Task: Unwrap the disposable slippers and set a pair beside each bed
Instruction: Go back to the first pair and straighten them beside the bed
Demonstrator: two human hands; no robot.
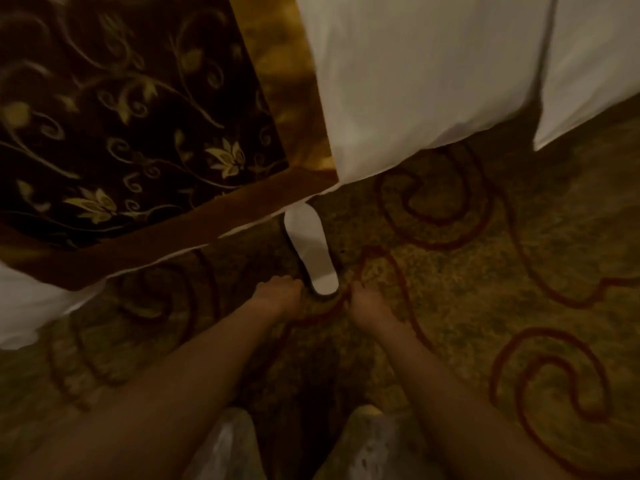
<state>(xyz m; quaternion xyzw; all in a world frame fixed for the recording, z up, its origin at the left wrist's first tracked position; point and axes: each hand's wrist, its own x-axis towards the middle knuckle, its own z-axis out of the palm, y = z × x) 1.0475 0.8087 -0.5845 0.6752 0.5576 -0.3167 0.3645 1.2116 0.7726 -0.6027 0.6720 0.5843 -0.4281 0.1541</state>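
A patterned carpet (450,271) fills the floor. A white-sheeted bed (415,81) is seen from 10 to 2 o'clock, with a dark floral runner (121,116) across it at 10 o'clock. One white slipper (311,251) lies at centre on the carpet, its far end under the bed's edge. The left hand (277,294) and right hand (369,304) are lowered at either side of its near end; whether either grips it cannot be told.
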